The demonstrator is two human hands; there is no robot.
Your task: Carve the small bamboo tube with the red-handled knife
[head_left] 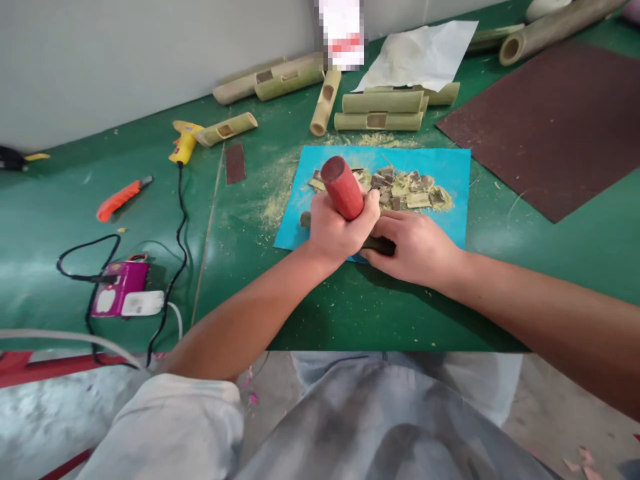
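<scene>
With a heap of cut chips [400, 190] already lying mid-mat on the blue mat [457, 200] near the bench's front edge, the left hand [337, 230] is gripping a red-handled tool [343, 188] while the right hand [413, 247] is clamping a dark bamboo piece [380, 245], suggesting cutting is partly done.

dark piece [381, 246] mostly hidden under right hand [415, 248]

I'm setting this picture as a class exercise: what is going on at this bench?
A person grips a red handle in the left hand and presses a dark piece down with the right hand on a blue mat strewn with cut chips. Notched bamboo sections, a yellow glue gun and an orange knife lie on the green table.
</scene>
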